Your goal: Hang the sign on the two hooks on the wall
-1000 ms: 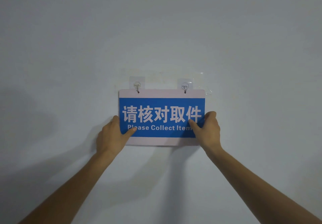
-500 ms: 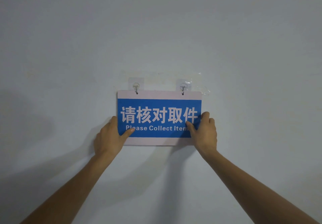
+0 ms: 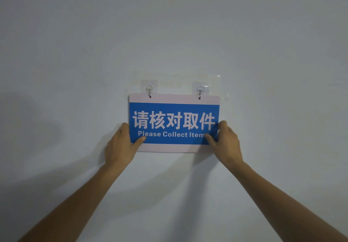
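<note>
A blue sign (image 3: pixel 174 123) with white Chinese characters, the words "Please Collect Item" and pale borders lies flat against the white wall. Its two top holes sit at the left hook (image 3: pixel 149 90) and the right hook (image 3: pixel 200 91), both clear adhesive hooks. My left hand (image 3: pixel 123 144) grips the sign's lower left corner, thumb on the front. My right hand (image 3: pixel 225 142) grips the lower right corner, thumb on the blue face, hiding the last letter.
Crinkled clear tape (image 3: pixel 220 93) sticks to the wall beside the right hook. Shadows of my arms fall on the wall (image 3: pixel 263 44) below and left of the sign.
The sign and both hands have shifted a little down and to the left in the view. Both hands keep their grip on the lower corners.
</note>
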Motion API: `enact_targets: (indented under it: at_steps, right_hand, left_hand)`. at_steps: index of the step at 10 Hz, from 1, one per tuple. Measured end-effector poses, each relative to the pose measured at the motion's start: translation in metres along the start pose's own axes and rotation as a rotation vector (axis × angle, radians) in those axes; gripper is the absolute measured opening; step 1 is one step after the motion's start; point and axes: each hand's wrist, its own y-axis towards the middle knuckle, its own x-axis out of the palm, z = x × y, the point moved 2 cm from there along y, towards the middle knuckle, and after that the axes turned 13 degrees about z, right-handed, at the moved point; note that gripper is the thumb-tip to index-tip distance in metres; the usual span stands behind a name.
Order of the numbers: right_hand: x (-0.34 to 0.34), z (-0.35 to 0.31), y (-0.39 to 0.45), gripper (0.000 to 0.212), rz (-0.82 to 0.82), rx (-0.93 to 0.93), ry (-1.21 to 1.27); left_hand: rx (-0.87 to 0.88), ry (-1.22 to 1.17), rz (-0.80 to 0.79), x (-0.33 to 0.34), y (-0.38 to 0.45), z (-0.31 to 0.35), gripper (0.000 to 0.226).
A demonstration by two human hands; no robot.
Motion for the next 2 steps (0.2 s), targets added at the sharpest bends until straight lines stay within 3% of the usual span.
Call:
enact_targets:
  at_steps: [1, 2]
  right_hand:
    - [-0.012, -0.001, 0.010, 0.032, -0.027, 0.014, 0.008]
    - [-0.063, -0.016, 0.026, 0.020, 0.205, 0.059, 0.267]
  left_hand:
    - [-0.006, -0.033, -0.030, -0.001, -0.001, -0.004, 0.051]
    - [0.023, 0.074, 0.043, -0.007, -0.002, -0.009, 0.054]
